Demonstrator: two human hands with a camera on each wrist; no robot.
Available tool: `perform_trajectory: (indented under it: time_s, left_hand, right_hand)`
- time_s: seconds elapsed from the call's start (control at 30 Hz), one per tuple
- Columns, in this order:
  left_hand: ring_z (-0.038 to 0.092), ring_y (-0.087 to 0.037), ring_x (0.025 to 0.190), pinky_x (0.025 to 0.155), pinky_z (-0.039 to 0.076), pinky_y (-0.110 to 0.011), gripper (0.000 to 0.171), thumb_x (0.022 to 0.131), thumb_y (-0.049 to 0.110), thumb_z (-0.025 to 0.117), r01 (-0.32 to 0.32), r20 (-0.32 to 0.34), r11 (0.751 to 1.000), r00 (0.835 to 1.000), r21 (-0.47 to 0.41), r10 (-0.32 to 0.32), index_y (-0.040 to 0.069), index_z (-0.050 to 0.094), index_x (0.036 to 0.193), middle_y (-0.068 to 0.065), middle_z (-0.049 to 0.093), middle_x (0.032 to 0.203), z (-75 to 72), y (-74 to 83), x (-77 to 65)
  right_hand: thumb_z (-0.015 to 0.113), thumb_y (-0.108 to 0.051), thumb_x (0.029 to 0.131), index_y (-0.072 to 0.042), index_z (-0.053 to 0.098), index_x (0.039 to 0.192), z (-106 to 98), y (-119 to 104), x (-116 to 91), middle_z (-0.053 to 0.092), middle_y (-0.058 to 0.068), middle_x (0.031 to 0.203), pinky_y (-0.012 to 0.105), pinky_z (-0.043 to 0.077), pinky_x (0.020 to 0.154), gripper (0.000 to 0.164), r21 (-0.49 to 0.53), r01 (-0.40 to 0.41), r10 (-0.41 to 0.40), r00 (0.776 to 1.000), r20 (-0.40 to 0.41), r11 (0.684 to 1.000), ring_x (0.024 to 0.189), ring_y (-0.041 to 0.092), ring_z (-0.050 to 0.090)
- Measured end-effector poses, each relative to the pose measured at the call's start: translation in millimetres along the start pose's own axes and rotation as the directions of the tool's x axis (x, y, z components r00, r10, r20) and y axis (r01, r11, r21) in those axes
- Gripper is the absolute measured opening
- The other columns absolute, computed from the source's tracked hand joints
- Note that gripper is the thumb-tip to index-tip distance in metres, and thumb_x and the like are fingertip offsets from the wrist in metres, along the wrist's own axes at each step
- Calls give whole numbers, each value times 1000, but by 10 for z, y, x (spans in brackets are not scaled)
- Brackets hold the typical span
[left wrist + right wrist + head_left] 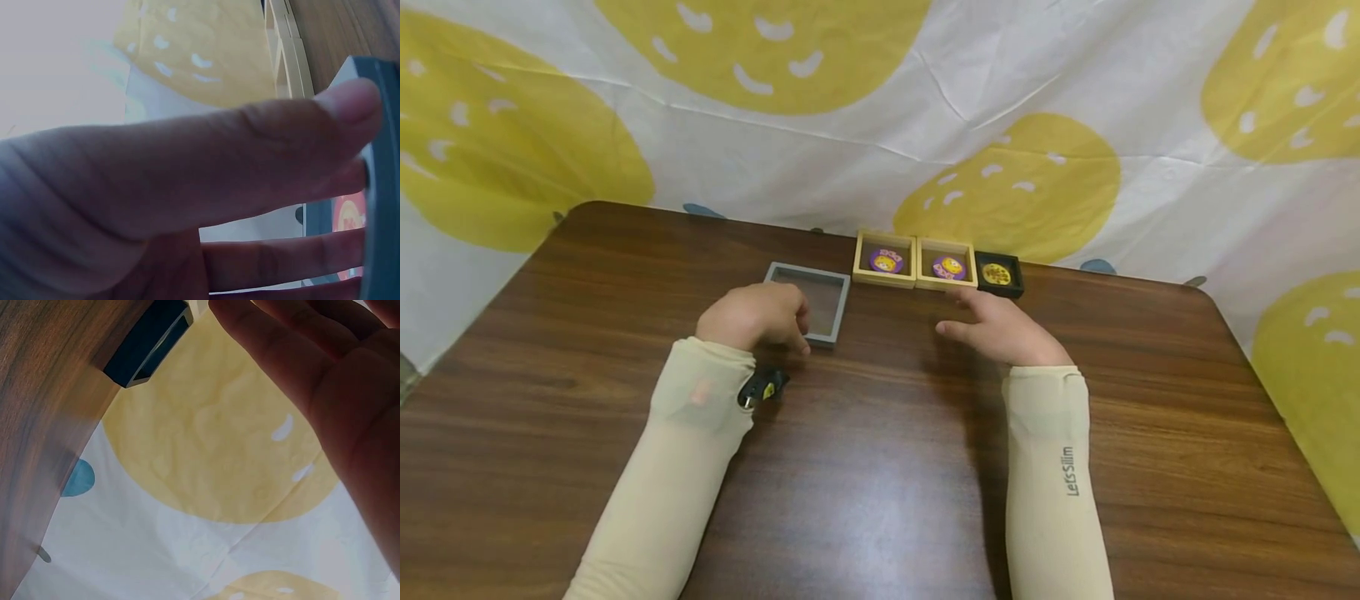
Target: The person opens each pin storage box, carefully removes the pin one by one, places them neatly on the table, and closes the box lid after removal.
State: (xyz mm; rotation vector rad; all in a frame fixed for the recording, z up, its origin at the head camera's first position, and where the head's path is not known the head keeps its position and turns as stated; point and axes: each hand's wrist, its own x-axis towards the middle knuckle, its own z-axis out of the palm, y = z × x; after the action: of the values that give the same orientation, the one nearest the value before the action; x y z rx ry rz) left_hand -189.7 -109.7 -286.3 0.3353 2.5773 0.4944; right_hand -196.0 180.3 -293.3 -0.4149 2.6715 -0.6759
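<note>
My left hand point(756, 317) is over the left part of a grey square tray point(844, 304). In the left wrist view the thumb crosses the tray's near wall point(381, 169), while the other fingers reach in behind that wall, their tips hidden. A round red badge point(350, 212) shows partly between those fingers inside the tray. My right hand point(1007, 329) hovers with relaxed, spread fingers and nothing in them, just in front of a pale wooden box point(972, 262) and a small black box point(1015, 283).
Along the table's back edge, a second pale wooden box point(857, 258) stands beside the first; each holds a purple badge point(886, 261). The black box contains a yellow badge point(996, 274). Behind the brown table point(880, 467) hangs a white cloth point(790, 175) with yellow shapes.
</note>
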Motion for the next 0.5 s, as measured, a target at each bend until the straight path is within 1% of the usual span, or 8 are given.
perform_trajectory:
  time_s: [0.13, 0.2, 0.4, 0.5]
  left_hand:
    - [55, -22, 83, 70, 45, -39, 16, 76, 18, 76, 17, 13, 1000, 1000, -6, -17, 11, 67, 87, -5, 64, 90, 6, 7, -12]
    - [55, -22, 81, 69, 45, -38, 14, 75, 18, 76, 26, 19, 1000, 999, -3, -26, 11, 67, 84, -4, 64, 87, 11, 14, -12]
    - [55, -23, 85, 73, 46, -42, 14, 76, 19, 76, 40, 17, 999, 999, 11, -40, 12, 68, 85, -5, 65, 90, 24, 19, 1]
    - [55, -23, 85, 72, 45, -42, 14, 76, 19, 76, 47, 13, 999, 999, 13, -47, 13, 68, 86, -5, 65, 91, 29, 12, 12]
  right_hand:
    - [55, -31, 94, -4, 34, 144, 3, 6, -7, 41, 25, 144, 57, 31, 110, 60, 9, -4, 4, 1000, 0, 1000, 134, 41, 39]
    - [55, -31, 94, -4, 34, 144, 5, 12, -7, 41, 25, 144, 57, 31, 110, 61, 14, -3, 3, 1000, -1, 1000, 134, 41, 39]
    - [55, -31, 94, -3, 34, 144, 11, 15, -2, 41, 26, 144, 57, 31, 110, 60, 24, 4, -4, 1000, -1, 1000, 133, 41, 39]
    - [55, -31, 95, -3, 34, 143, 11, 11, -4, 41, 26, 144, 57, 31, 110, 60, 30, 7, -7, 1000, 6, 1000, 133, 42, 39]
